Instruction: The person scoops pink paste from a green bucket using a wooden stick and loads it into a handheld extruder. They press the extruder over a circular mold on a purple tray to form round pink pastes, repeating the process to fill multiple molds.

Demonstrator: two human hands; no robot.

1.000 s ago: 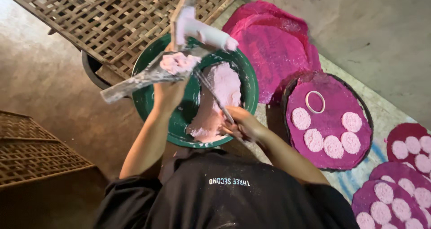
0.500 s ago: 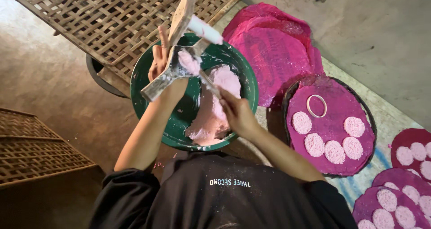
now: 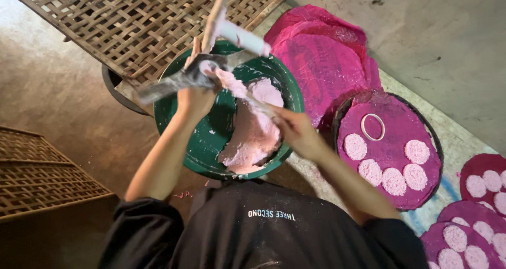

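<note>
The left hand [image 3: 195, 97] is gripping a paste-smeared grey tool [image 3: 179, 79] over the round green plastic basin [image 3: 211, 142], so drips are falling inside. The right hand [image 3: 295, 132] is closing around a thin stick [image 3: 258, 106], scraping pale pink paste [image 3: 253, 132] just beneath it. Round magenta mats [image 3: 390, 142] carrying pink discs are lying beside that hand.
</note>
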